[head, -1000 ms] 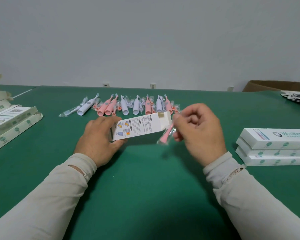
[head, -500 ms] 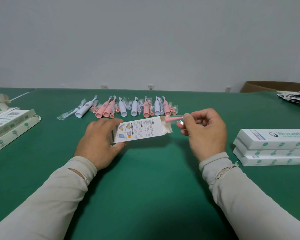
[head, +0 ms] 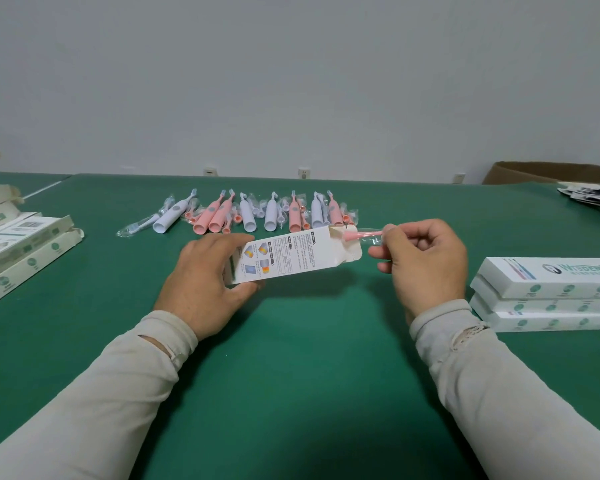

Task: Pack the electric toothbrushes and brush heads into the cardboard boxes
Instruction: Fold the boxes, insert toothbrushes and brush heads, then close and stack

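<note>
My left hand [head: 205, 278] grips the left end of a white printed cardboard box [head: 291, 256], held just above the green table. The box's right end is open, its flap hanging out. My right hand [head: 423, 261] pinches a pink brush head [head: 357, 234] in a clear wrapper, lying level with its wide end at the box's open mouth. Behind the box lies a row of pink and white electric toothbrushes [head: 257, 216] with wrapped brush heads among them.
Three closed white boxes [head: 548, 292] are stacked at the right. Several open boxes [head: 18, 247] lie at the left edge. A pile of leaflets [head: 596, 199] and a brown carton [head: 541, 173] sit at the far right. The table's front is bare green felt [head: 291, 393].
My right hand has swung the pink brush head from hanging downward to level and brought its wide end to the box's open mouth. The left hand kept the box steady.
</note>
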Demonstrator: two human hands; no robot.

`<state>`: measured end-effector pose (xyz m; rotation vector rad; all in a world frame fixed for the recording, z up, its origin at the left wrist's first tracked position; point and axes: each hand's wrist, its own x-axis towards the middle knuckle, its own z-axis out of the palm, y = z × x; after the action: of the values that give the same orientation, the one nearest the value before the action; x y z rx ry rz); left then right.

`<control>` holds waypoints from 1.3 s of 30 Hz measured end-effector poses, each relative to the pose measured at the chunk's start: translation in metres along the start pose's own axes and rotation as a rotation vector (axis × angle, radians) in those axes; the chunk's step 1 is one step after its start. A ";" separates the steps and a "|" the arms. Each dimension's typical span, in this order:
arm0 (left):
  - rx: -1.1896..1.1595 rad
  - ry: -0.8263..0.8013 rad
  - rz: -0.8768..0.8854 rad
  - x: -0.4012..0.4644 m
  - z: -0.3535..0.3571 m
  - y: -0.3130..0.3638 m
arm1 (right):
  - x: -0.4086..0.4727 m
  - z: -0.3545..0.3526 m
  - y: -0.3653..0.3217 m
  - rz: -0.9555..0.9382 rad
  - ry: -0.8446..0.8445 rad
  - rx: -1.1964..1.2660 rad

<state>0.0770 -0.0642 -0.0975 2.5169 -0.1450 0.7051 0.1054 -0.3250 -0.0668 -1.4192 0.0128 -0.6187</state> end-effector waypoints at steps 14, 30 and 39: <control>0.020 -0.021 0.074 -0.003 0.002 0.011 | -0.025 0.015 0.004 -0.060 -0.440 -0.329; -0.033 -0.043 0.005 0.001 0.000 -0.003 | -0.004 -0.006 0.011 -0.346 -0.619 -0.417; -0.047 -0.047 0.010 0.002 0.003 -0.003 | -0.014 0.000 0.011 -0.434 -0.585 -0.438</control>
<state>0.0802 -0.0634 -0.0998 2.4904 -0.1890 0.6401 0.0978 -0.3189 -0.0815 -2.0107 -0.6728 -0.5466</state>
